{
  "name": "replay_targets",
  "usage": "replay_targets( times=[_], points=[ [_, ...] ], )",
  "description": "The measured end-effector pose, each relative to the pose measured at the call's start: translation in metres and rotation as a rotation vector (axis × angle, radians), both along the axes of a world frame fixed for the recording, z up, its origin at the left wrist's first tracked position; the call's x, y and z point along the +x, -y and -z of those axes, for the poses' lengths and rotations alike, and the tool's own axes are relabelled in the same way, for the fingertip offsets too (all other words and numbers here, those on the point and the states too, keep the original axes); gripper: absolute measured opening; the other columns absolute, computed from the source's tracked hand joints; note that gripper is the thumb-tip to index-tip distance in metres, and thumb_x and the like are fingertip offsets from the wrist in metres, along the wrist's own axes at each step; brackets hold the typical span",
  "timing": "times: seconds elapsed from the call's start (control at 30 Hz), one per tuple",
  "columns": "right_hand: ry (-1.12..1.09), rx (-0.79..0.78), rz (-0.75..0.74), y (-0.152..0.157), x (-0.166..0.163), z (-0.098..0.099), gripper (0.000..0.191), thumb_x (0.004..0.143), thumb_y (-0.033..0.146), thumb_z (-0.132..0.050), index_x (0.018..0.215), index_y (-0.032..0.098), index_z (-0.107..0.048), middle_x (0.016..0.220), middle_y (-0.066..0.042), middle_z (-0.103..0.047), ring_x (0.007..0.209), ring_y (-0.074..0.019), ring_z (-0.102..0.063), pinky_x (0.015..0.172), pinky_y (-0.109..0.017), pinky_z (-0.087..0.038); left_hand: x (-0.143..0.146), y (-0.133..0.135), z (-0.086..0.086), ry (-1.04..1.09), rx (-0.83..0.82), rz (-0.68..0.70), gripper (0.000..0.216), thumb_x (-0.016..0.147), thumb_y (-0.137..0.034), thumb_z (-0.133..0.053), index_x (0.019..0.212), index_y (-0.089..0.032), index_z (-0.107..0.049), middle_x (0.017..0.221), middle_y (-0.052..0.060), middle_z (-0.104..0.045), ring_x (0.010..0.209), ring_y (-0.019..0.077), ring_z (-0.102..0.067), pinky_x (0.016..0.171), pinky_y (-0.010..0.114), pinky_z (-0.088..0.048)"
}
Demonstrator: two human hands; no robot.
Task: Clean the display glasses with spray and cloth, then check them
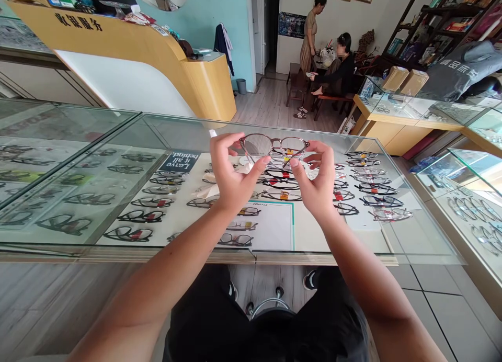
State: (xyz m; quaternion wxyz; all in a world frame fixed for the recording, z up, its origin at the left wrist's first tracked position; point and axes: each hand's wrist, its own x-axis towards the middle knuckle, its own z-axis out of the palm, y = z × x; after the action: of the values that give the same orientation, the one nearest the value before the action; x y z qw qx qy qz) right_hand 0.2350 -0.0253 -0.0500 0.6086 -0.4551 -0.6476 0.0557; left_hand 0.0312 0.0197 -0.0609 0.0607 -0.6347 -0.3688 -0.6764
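Note:
A pair of eyeglasses [276,142] with a thin brownish frame is held up above the glass display case [314,249], lenses facing away from me. My left hand [235,166] is closed on the side of the frame at the left, thumb below and fingers above. At the other side my right hand [317,176] pinches the frame and temple in the same way. Below the glass top lie rows of eyeglasses [135,215], some with red or yellow tags. A small white object [213,133] shows just behind my left hand.
A yellow and white counter [209,85] stands ahead to the left. Two people, one standing [309,32] and one seated [341,69], are at a small table at the back. More glass cases [427,111] line the right. My legs [266,330] are under the case edge.

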Motion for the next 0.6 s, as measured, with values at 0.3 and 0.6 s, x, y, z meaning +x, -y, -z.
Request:
replay_targets(
  times=[0.3,0.6],
  points=[
    [0.019,-0.078,-0.047,-0.0010,0.0006,0.0020,0.036,0.109,0.053,-0.067,0.135,0.029,-0.058,0.130,-0.009,-0.076,0.097,-0.0216,-0.076,0.085,-0.043,-0.059,-0.0025,0.0019,0.0015,-0.013,0.035,-0.062,0.075,0.083,-0.074,-0.089,0.138,-0.031,-0.063,0.125,0.010,-0.065,0.113,0.0313,-0.067,0.097,0.051,-0.060],
    [-0.047,-0.192,-0.163,-0.0044,-0.0004,0.0051,0.033,0.108,0.043,-0.068,0.136,0.029,-0.059,0.139,-0.010,-0.078,0.104,-0.0222,-0.078,0.090,-0.045,-0.065,-0.0026,0.0054,-0.0008,-0.105,0.140,-0.097,0.072,0.082,-0.062,-0.095,0.142,-0.035,-0.067,0.124,0.011,-0.063,0.117,0.0351,-0.066,0.102,0.057,-0.060]
  ],
)
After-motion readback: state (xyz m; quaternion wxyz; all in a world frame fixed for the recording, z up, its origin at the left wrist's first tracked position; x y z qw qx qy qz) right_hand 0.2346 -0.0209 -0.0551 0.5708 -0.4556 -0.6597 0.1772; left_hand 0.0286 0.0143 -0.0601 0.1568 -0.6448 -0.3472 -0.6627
